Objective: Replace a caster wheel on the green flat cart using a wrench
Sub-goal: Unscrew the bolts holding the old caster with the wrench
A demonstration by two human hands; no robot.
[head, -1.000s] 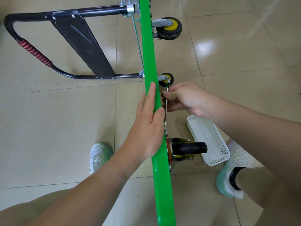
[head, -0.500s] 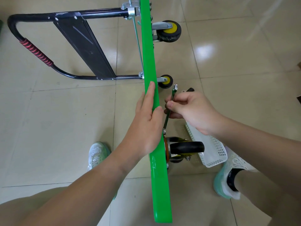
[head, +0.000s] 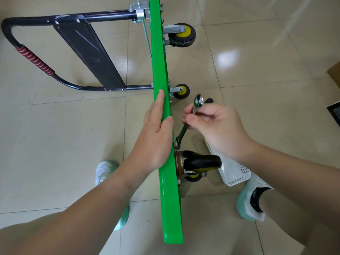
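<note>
Cart [head: 166, 126] is standing on its long edge on the tiled floor [head: 64, 144], and we're looking down along it. The green deck is running away from us, with its underside facing right.

Left hand [head: 156, 133] is lying flat against the deck's left face. Fingers are straight, thumb is hooking over the top edge, and it's pressing the deck and gripping nothing.

Right hand [head: 215, 126] is pinching the wrench [head: 182, 132] mid-shaft between thumb and curled fingers. The wrench is sitting tilted, ring end up and away past the knuckles. Its lower end is touching a fastener [head: 176, 144] on the underside, just above the near caster [head: 200, 162]. We can't tell whether it's fully seated on the fastener.

The near caster is sticking out to the right of the deck, with a black wheel and a metal bracket. 2 far casters [head: 182, 36] with yellow hubs are sitting farther along the same side.

The black handle [head: 36, 61], with its red grip wrap, is lying out to the left at the far end.

A white basket [head: 233, 172] is sitting on the floor just right of the near caster, partly hidden under our right forearm. Our 2 shoes [head: 104, 171] are planted 1 on each side of the deck.
</note>
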